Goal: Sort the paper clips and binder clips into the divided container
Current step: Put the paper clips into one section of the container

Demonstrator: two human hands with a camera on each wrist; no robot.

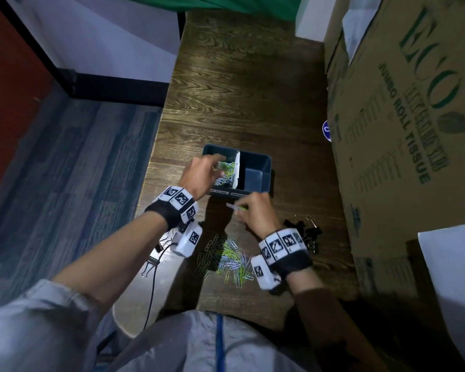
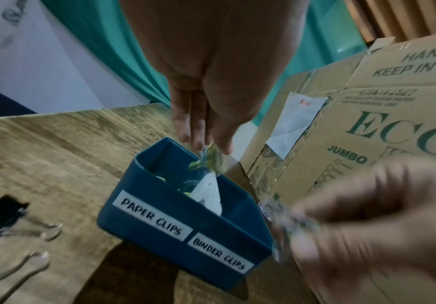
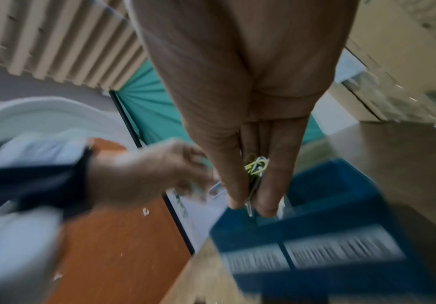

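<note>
We find the blue divided container (image 1: pixel 258 167) at the centre of the wooden tabletop (image 1: pixel 242 98), its near wall labelled "PAPER CLIPS" on the left and "BINDER CLIPS" on the right, with a white divider (image 1: pixel 237 167) between the two compartments. The left hand (image 1: pixel 199 175) hangs over the left compartment, fingers extended and slightly apart, with a blurred cluster of paper clips (image 2: pixel 207 159) just below the fingertips (image 2: pixel 198 142); we cannot tell whether they touch. That compartment already holds coloured paper clips, while the right one shows bare floor. The right hand (image 1: pixel 255 213) sits just at 6 o'clock from the container, thumb and fingers pinched together on a few clips (image 3: pixel 255 166), yellow-green and silver. A loose pile of paper clips (image 1: pixel 226 259) lies on the tabletop at 6 o'clock from the container. Black binder clips (image 1: pixel 306 232) lie at 4 o'clock, more (image 1: pixel 156 253) at 7 o'clock. A cardboard box (image 1: pixel 403 124) stands at 3 o'clock.
</note>
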